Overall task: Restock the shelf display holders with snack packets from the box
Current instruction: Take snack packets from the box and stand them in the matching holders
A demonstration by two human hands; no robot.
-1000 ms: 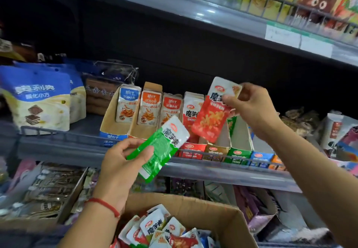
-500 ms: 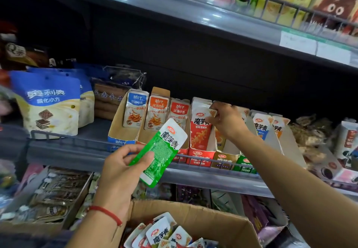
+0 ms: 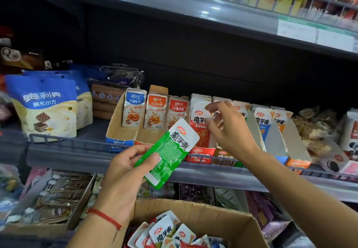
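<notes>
Green snack packet [image 3: 168, 151] pinched in left hand [image 3: 126, 172] below the display holders [image 3: 201, 155], above the box [image 3: 193, 209], ready for slotting. Right hand [image 3: 230, 129] empty, fingers loosely spread at the red packets [image 3: 199, 123], probably to take it.

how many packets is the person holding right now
1. A green packet is gripped in the left hand, in front of the shelf holders. The right hand holds nothing, fingers loose by the red packets.
</notes>
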